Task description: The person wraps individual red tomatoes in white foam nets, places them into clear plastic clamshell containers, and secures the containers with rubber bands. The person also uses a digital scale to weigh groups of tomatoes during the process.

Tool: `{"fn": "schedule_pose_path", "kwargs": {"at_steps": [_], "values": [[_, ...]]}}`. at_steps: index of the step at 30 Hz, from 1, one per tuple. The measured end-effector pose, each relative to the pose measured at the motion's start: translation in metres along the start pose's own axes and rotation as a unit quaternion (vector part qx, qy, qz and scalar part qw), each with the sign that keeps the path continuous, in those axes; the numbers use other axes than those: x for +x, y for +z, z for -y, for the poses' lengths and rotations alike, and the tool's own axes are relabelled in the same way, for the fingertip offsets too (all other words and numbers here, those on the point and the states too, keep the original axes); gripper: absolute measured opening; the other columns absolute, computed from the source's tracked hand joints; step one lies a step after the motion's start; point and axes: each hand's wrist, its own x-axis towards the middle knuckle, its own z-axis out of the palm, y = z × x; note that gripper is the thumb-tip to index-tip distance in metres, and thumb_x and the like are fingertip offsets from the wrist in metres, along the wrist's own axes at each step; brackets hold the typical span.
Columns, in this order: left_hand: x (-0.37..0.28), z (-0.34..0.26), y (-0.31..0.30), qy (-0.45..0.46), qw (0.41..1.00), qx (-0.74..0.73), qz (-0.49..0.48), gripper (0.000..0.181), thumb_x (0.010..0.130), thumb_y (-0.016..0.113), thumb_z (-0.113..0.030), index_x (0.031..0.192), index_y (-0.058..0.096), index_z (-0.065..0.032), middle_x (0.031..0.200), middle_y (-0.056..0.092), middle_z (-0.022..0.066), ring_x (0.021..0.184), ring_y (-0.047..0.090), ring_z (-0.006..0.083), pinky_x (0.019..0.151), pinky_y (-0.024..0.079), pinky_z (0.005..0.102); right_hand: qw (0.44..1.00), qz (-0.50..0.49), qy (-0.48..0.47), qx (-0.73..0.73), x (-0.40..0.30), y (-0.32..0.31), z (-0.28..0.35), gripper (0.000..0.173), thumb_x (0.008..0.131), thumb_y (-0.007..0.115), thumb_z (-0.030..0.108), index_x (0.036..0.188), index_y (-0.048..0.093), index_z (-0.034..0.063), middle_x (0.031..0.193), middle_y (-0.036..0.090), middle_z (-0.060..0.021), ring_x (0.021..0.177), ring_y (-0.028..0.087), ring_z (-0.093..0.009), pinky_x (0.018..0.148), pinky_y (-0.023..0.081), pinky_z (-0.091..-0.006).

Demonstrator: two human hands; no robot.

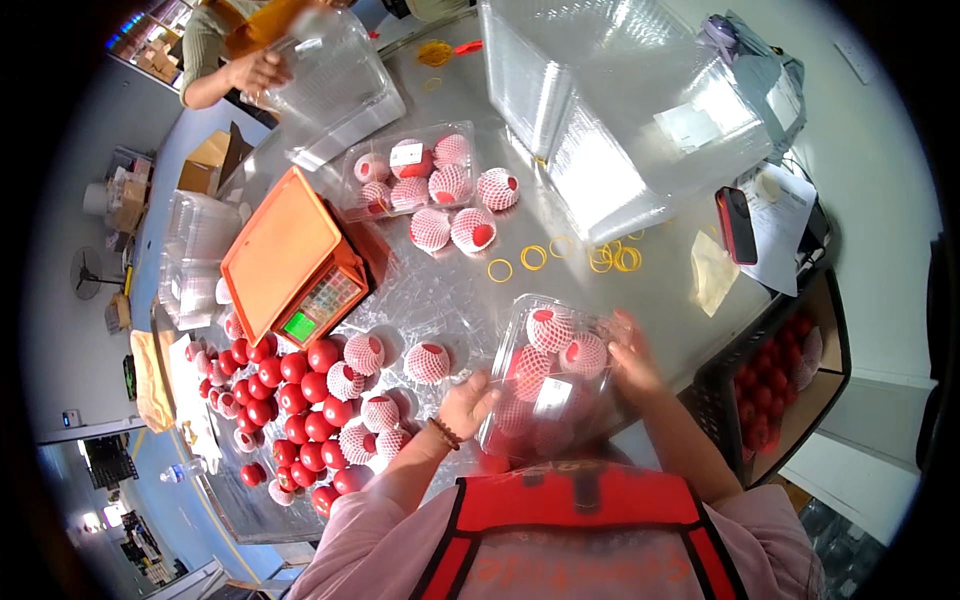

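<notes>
A clear plastic clamshell box holding several red round fruits in pink foam nets lies before me, a white label on its lid. My left hand, with a beaded bracelet at the wrist, grips its left side. On its right side my right hand holds the edge. To the left, loose red fruits, tomato-like, are spread on the metal table, some in foam nets. A second labelled clamshell box of netted fruits sits farther back, with several netted fruits beside it. Yellow rubber bands lie beyond my box.
An orange scale stands left of centre. Tall stacks of clear boxes occupy the back right. A phone rests on papers at right, above a black crate of red fruits. Across the table, a co-worker's hand touches stacked clear containers.
</notes>
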Motion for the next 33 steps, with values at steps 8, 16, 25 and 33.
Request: {"fn": "schedule_pose_path", "kwargs": {"at_steps": [8, 16, 25, 33], "values": [[-0.008, 0.012, 0.028, -0.073, 0.993, -0.076, -0.058, 0.054, 0.090, 0.066, -0.033, 0.124, 0.042, 0.0012, 0.113, 0.058, 0.0160, 0.099, 0.058, 0.0217, 0.087, 0.047, 0.0354, 0.991, -0.112, -0.010, -0.073, -0.018, 0.015, -0.026, 0.043, 0.090, 0.063, 0.021, 0.124, 0.046, 0.0011, 0.121, 0.055, -0.0092, 0.112, 0.051, -0.019, 0.098, 0.038, -0.0340], [-0.008, 0.025, 0.033, -0.104, 0.977, -0.161, -0.091, 0.047, 0.087, 0.070, -0.026, 0.119, 0.045, -0.0029, 0.106, 0.057, 0.0091, 0.100, 0.055, 0.0186, 0.088, 0.045, 0.0340, 0.838, 0.106, 0.028, -0.534, -0.094, -0.013, -0.034, 0.036, 0.092, 0.062, 0.031, 0.108, 0.049, 0.0016, 0.104, 0.058, -0.0100, 0.089, 0.057, -0.019, 0.079, 0.047, -0.0349], [-0.004, 0.003, 0.029, -0.070, 0.914, -0.393, -0.074, 0.048, 0.081, 0.069, 0.001, 0.118, 0.040, -0.0103, 0.114, 0.050, 0.0052, 0.101, 0.054, 0.0152, 0.080, 0.049, 0.0282, 0.975, 0.053, 0.210, 0.047, -0.052, -0.004, -0.042, 0.047, 0.098, 0.049, 0.026, 0.137, 0.039, 0.0027, 0.127, 0.054, -0.0125, 0.116, 0.054, -0.027, 0.100, 0.043, -0.0425], [-0.004, -0.057, -0.056, -0.005, 0.942, -0.309, -0.130, 0.070, 0.075, 0.076, -0.008, 0.135, 0.039, -0.0065, 0.124, 0.049, 0.0078, 0.115, 0.047, 0.0204, 0.094, 0.045, 0.0356, 0.974, 0.183, 0.122, 0.052, -0.004, 0.079, -0.006, 0.053, 0.096, 0.052, 0.034, 0.139, 0.040, 0.0051, 0.132, 0.054, -0.0108, 0.118, 0.055, -0.023, 0.100, 0.045, -0.0427]]}}
